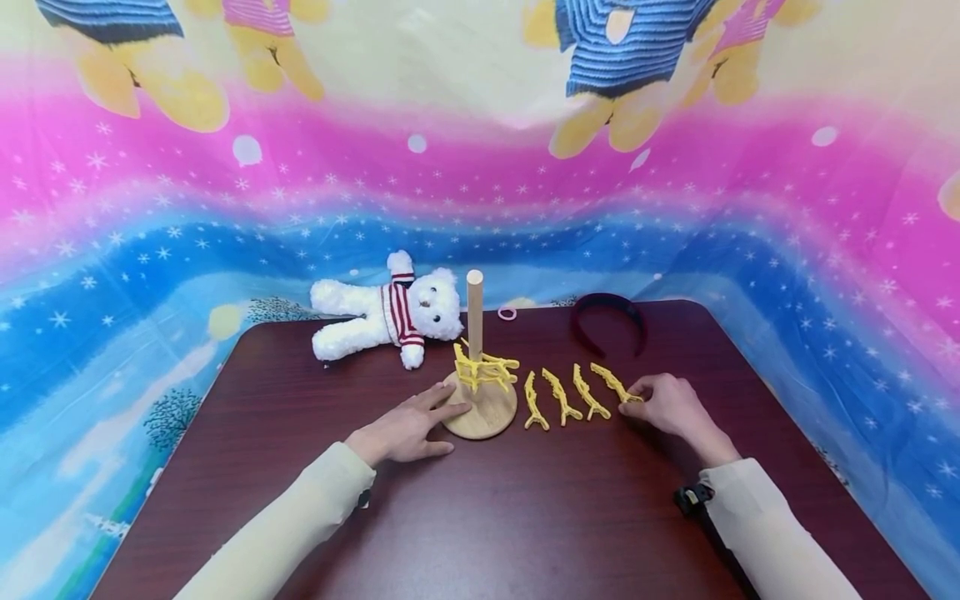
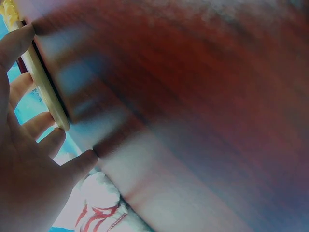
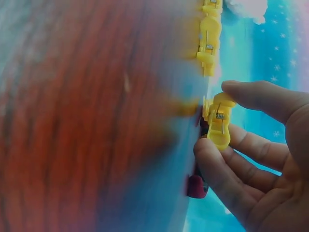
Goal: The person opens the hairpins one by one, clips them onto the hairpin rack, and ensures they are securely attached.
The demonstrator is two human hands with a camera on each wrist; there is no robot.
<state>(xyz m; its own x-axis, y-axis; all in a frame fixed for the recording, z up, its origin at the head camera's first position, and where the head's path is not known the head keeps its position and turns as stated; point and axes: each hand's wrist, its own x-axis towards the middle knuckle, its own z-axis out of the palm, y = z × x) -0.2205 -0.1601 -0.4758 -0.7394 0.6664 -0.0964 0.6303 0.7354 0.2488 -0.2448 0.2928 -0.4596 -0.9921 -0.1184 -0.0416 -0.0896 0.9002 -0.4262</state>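
Observation:
My right hand (image 1: 670, 406) pinches the forked end of a yellow alligator hair clip (image 1: 609, 381), the rightmost in a row on the table. In the right wrist view, the thumb and a finger sit at the two handles of this clip, its small metal spring (image 3: 220, 116) between them. Three more yellow hair clips (image 1: 561, 396) lie left of it. My left hand (image 1: 405, 427) is spread on the table, fingertips at the round wooden base (image 1: 483, 427) of a stand with an upright post (image 1: 476, 317). Several yellow clips (image 1: 487, 371) are bunched around the foot of the post.
A white teddy bear (image 1: 360, 325) in a striped sweater lies at the back left of the dark wooden table (image 1: 480, 517). Behind the row are a small pink ring (image 1: 507, 307) and a dark red headband (image 1: 640, 321). A printed cloth (image 1: 480, 183) hangs around the table.

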